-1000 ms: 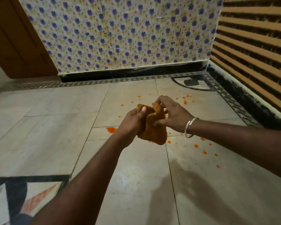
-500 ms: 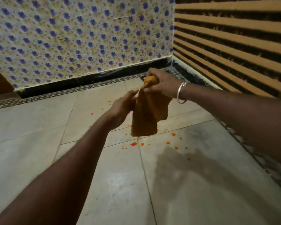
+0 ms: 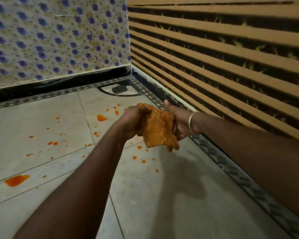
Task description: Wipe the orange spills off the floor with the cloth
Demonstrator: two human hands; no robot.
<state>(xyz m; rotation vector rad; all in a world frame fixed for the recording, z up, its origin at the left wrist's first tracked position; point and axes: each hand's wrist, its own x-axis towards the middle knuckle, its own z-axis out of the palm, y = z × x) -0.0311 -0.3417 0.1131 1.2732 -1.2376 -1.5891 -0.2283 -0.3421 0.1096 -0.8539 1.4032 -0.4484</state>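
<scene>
An orange patterned cloth (image 3: 158,129) hangs in the air above the floor between both hands. My left hand (image 3: 132,122) grips its upper left part with curled fingers. My right hand (image 3: 179,122) lies under and behind the cloth, palm up, thumb pointing away; its fingers are mostly hidden by the fabric. Orange spills dot the pale tiled floor (image 3: 171,204): a large puddle (image 3: 16,180) at the left, a smaller blob (image 3: 101,117) farther off, and several small drops (image 3: 138,158) below the cloth.
A blue-flowered tiled wall (image 3: 59,37) with a black skirting stands ahead. A brown slatted wall (image 3: 223,54) runs along the right. A patterned border strip (image 3: 235,171) edges the floor, with a dark drain fitting (image 3: 118,90) in the corner.
The cloth was lifted by my right hand, then came down; now my left hand grips it and my right hand lies beneath it. The view has swung toward the corner.
</scene>
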